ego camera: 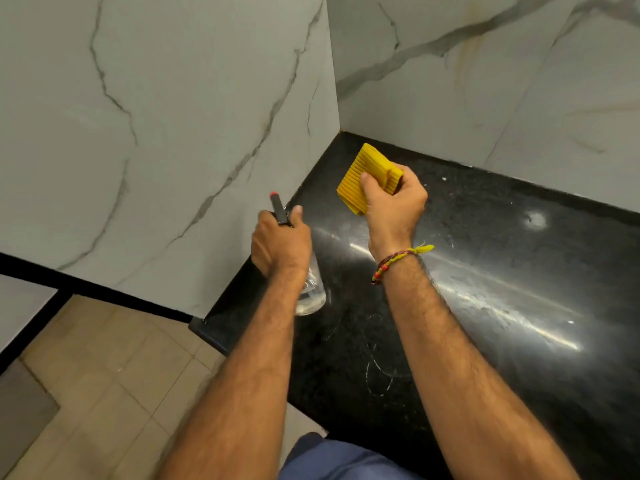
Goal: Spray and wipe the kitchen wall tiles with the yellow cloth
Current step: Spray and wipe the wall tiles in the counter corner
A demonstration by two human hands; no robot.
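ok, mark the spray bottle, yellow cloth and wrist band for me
spray bottle [313, 292]: head view, on its clear lower body below the left hand.
yellow cloth [363, 174]: head view, on the ribbed folded face above the right thumb.
wrist band [393, 259]: head view, on the braided strand across the right wrist.

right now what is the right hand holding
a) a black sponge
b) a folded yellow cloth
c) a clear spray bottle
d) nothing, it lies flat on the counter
b: the right hand grips the folded yellow cloth above the black counter, while the left hand holds the spray bottle.
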